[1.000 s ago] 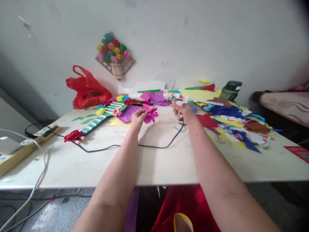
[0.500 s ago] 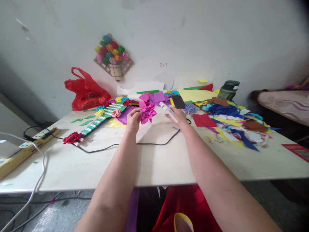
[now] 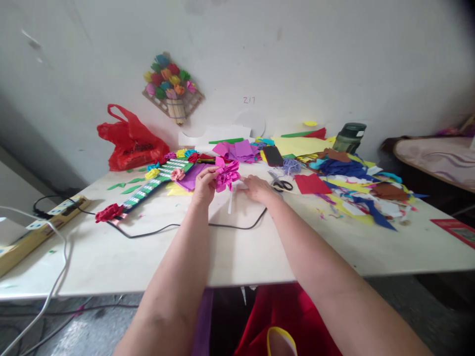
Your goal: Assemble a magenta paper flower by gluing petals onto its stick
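Magenta flower (image 3: 227,176) in left fingers (image 3: 208,175), wall basket (image 3: 175,111) full of blooms (image 3: 166,75)

I am pinching a pink flower (image 3: 227,175) in my left hand (image 3: 206,184). My right hand (image 3: 258,189) is partly covering a white tool (image 3: 241,185), and black-handled scissors (image 3: 282,185) are lying just beside it.

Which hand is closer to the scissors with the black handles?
Right. The right hand is just to the left of the scissors; the left hand is farther left, holding the pink flower.
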`<state>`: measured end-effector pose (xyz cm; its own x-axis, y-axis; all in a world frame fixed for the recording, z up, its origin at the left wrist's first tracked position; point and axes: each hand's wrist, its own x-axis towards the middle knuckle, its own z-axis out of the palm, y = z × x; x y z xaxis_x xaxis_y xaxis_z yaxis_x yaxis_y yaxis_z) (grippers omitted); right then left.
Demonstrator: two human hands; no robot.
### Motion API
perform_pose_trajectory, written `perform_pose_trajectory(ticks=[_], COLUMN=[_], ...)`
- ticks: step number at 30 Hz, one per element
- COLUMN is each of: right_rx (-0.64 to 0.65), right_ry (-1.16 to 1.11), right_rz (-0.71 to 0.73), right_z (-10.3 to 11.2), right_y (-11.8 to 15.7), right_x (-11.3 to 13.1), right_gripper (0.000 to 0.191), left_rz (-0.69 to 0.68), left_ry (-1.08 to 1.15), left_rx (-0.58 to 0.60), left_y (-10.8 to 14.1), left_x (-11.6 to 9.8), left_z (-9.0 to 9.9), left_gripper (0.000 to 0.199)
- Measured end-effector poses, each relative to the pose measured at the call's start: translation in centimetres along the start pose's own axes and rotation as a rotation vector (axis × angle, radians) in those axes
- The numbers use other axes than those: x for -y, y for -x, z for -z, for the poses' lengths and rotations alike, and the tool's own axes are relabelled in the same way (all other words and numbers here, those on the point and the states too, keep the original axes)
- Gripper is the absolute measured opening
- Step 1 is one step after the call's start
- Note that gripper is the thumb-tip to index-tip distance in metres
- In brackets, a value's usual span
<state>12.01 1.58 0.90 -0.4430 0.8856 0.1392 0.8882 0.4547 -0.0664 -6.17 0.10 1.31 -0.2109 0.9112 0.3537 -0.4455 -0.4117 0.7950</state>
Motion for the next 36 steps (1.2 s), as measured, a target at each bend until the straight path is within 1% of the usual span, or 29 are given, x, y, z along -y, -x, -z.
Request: perform_pose_trajectory(ticks=[5,9,11,13,14,18,20,21,23,25,27,31,36], right_rx=[0.006,0.031,0.014,-0.061,-0.119,-0.405,-0.534,-0.575,-0.606,-0.602,-0.594,-0.573,-0.565], right_ry=[-0.013,-0.040,-0.053,-0.067,-0.080,-0.205,-0.275,-0.301,-0.331,-0.330,-0.312,-0.280,-0.250], right_rz=[0.002,-0.026,-0.049,-0.076,-0.093,-0.144,-0.092,-0.043,0.073,0.179,0.239,0.279,0.301], right_z=[0.2,0.2,0.3,0.5,0.6,1.3,1.8,2.0,2.3,2.5,2.5,2.0,1.5], right_y=[0.1,-0.1,-0.2,-0.2,-0.3,-0.3,-0.3,-0.3,-0.3,-0.3,-0.3,-0.4,-0.6], right_x=[0.3,0.4,0.2,-0.3,-0.5,-1.3,-1.3,-1.2,-0.7,-0.1,0.4,1.2,1.2], right_gripper=[0.047,0.046,0.044,0.043,0.042,0.039,0.037,0.036,0.033,0.033,0.033,0.032,0.026], left_rz=[0.039,0.061,0.063,0.063,0.065,0.083,0.091,0.093,0.100,0.104,0.108,0.119,0.118], left_ry=[-0.041,-0.076,-0.099,-0.121,-0.132,-0.202,-0.245,-0.260,-0.275,-0.285,-0.295,-0.310,-0.340], left_rx=[0.007,0.015,0.024,0.030,0.035,0.063,0.076,0.081,0.095,0.105,0.114,0.121,0.147], left_y=[0.1,0.1,0.1,0.1,0.1,0.0,-0.1,-0.1,0.0,0.1,0.2,0.2,0.0], left_x=[0.0,0.1,0.2,0.3,0.4,0.8,1.1,1.1,1.2,1.1,1.0,1.0,1.5], left_z=[-0.2,-0.1,-0.1,0.0,0.1,0.5,0.6,0.7,0.6,0.5,0.3,0.2,0.4], left_gripper=[0.019,0.021,0.022,0.022,0.022,0.022,0.021,0.020,0.020,0.020,0.020,0.019,0.018])
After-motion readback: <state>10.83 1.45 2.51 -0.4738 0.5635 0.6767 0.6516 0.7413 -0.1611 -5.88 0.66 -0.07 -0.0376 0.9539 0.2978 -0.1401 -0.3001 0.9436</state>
